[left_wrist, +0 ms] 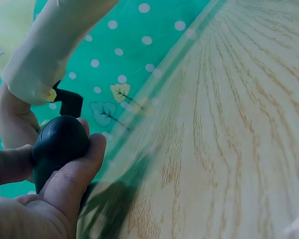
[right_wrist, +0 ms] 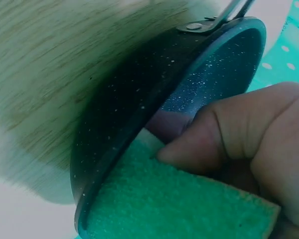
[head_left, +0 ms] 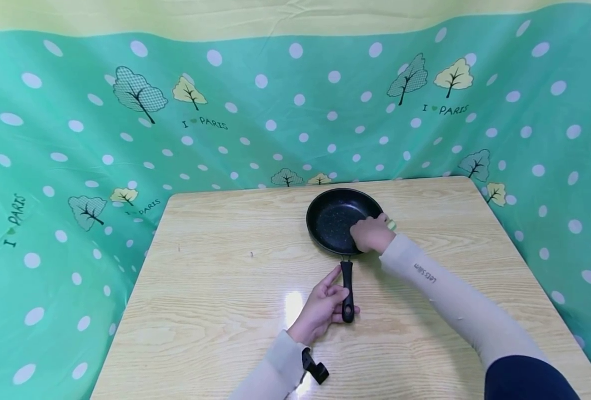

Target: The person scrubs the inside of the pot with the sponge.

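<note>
A black frying pan (head_left: 331, 219) with pale specks inside lies toward the back of the table, its handle (head_left: 347, 291) pointing at me. My left hand (head_left: 320, 305) grips that handle, the thumb across it; the left wrist view shows the handle's rounded end (left_wrist: 65, 139) between thumb and fingers. At the pan's right side, my right hand (head_left: 374, 233) pinches a green sponge (right_wrist: 174, 199). In the right wrist view the sponge lies against the pan's rim, with the thumb on its near edge. Part of the sponge is hidden by the hand in the head view.
The light wood table (head_left: 215, 289) bears the pan. A green dotted curtain (head_left: 255, 116) with tree prints hangs behind and along both sides of it. A black strap mount (head_left: 315, 366) sits on the left wrist.
</note>
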Demonstrator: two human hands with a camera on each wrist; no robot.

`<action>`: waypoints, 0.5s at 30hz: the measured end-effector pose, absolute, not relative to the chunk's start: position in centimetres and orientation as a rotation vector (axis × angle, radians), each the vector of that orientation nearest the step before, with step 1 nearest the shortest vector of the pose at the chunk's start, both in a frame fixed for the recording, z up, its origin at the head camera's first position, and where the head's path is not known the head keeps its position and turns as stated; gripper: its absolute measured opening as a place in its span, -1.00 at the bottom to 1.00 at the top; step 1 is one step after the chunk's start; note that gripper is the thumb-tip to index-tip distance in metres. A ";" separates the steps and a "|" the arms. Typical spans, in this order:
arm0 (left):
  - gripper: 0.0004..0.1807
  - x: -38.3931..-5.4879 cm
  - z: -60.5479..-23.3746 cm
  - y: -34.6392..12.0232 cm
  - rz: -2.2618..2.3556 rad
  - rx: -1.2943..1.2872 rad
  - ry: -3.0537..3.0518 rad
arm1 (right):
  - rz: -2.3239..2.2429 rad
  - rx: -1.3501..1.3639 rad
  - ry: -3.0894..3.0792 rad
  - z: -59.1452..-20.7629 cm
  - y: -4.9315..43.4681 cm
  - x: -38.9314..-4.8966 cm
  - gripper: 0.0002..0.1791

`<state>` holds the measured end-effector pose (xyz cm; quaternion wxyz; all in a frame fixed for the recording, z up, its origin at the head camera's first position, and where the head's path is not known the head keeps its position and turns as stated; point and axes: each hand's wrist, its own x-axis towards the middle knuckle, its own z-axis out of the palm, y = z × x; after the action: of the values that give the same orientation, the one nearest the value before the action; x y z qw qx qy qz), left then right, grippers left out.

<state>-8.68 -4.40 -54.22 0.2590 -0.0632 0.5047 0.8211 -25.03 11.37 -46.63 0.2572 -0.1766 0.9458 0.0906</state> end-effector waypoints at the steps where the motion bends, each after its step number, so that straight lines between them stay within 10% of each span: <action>1: -0.21 -8.7 -54.2 -4.4 2.225 -0.170 1.372 | 0.231 -0.482 2.561 -46.5 11.4 -25.0 -0.65; 15: -0.20 -8.7 -54.5 -4.4 2.221 -0.170 1.367 | -0.042 -0.510 2.506 -45.6 12.0 -24.8 -0.64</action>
<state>-8.72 -4.39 -54.48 0.2610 -0.0628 0.5049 0.8204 -24.81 11.98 -45.64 0.2877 -0.1910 0.9383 -0.0158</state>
